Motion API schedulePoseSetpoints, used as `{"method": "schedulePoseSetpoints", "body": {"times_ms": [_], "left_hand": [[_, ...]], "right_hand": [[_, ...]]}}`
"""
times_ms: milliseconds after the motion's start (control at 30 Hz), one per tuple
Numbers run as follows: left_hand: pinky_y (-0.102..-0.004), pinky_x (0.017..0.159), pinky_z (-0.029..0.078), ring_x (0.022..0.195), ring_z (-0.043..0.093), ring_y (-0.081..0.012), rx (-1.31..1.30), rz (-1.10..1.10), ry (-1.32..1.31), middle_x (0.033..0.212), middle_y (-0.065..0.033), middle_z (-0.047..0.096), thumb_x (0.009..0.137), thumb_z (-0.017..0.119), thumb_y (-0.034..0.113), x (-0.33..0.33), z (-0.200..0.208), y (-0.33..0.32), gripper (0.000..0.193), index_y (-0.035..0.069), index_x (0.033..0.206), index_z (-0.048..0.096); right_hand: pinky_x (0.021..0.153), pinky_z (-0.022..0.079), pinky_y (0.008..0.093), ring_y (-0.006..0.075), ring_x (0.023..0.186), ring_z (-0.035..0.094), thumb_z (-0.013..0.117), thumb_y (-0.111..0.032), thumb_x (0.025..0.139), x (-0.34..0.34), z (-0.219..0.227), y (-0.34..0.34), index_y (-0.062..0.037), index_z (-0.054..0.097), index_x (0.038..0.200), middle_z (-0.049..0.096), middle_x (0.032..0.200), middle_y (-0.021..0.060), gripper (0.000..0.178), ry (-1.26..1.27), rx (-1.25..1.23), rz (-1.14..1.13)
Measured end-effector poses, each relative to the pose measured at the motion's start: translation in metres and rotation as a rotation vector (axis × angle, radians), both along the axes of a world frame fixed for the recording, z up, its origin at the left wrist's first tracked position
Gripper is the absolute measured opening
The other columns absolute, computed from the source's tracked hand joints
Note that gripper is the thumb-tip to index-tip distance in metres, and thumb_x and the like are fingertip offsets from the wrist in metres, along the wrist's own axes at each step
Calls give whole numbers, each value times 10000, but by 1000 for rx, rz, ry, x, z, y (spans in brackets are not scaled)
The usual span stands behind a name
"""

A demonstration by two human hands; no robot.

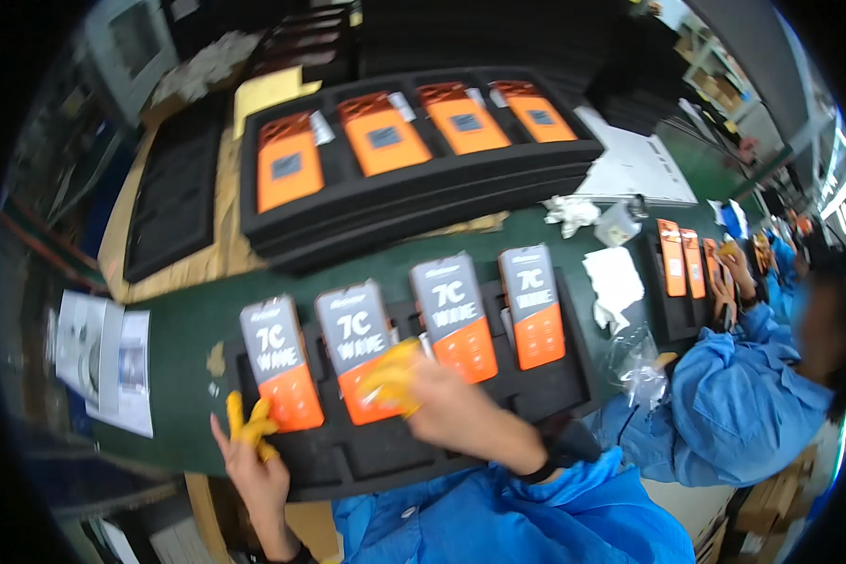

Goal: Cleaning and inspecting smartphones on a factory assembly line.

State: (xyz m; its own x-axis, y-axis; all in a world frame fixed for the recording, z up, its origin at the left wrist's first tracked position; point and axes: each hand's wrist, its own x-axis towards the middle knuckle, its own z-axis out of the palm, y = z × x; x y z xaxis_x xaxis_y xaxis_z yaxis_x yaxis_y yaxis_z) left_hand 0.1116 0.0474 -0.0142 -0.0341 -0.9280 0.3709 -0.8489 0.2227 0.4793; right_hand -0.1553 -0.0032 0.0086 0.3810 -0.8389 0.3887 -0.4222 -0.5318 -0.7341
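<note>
Four grey-and-orange phone-shaped slabs lie in a row on a black foam tray (385, 465) before me. My left hand (257, 475), in yellow finger covers, is at the tray's left end beside the leftmost slab (287, 367). Its fingers are apart and hold nothing. Over the lower part of the second slab (355, 352) is my right hand (451, 404), its yellow-covered fingers smeared by motion. Whether they grip anything is hidden by the blur. The third slab (453, 315) and the fourth slab (533, 305) lie to the right, untouched.
Behind stand stacked black foam trays (423, 183) with orange slabs on top. Left are an empty black tray (174, 188) and printed sheets (108, 362). Rightward lie white tissue (614, 282), a small bottle (620, 221) and a plastic bag (637, 367). A blue-clad co-worker (743, 395) sits close by.
</note>
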Motion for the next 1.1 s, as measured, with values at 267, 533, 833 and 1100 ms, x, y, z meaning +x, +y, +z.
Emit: {"method": "schedulePoseSetpoints", "body": {"times_ms": [267, 533, 833, 1100], "left_hand": [[-347, 1030, 346, 1215, 495, -293, 80, 239, 388, 1231, -196, 565, 715, 396, -170, 2, -10, -5, 452, -54, 1126, 542], [-324, 1029, 347, 1238, 469, -241, 109, 374, 489, 1321, -172, 488, 870, 440, -117, 12, -27, 14, 463, -31, 1322, 386], [-324, 1021, 362, 1247, 456, -246, 44, 412, 323, 1336, -186, 467, 905, 475, -57, 31, -11, -14, 453, -26, 1345, 370], [-437, 1058, 313, 1314, 334, -407, 130, -256, -103, 1392, -252, 363, 713, 773, 183, -183, 22, -46, 847, -15, 1392, 307]], "right_hand": [[674, 500, 303, 209, 771, 641, 612, 16, 831, -224, -10, -47, -15, 579, 1130, 653, 956, 148, 303, 296, -96, -1005], [780, 490, 431, 398, 898, 607, 614, -65, 850, -178, -35, 22, -55, 472, 1291, 614, 1045, 225, 463, 205, 201, -1054], [850, 449, 415, 393, 1013, 554, 631, -89, 833, -128, -24, 49, -35, 494, 1265, 582, 1106, 233, 456, 166, 317, -934], [992, 260, 520, 426, 1243, 365, 747, -242, 707, -82, -23, 25, -12, 410, 1333, 375, 1363, 251, 747, 614, 85, -663]]}}
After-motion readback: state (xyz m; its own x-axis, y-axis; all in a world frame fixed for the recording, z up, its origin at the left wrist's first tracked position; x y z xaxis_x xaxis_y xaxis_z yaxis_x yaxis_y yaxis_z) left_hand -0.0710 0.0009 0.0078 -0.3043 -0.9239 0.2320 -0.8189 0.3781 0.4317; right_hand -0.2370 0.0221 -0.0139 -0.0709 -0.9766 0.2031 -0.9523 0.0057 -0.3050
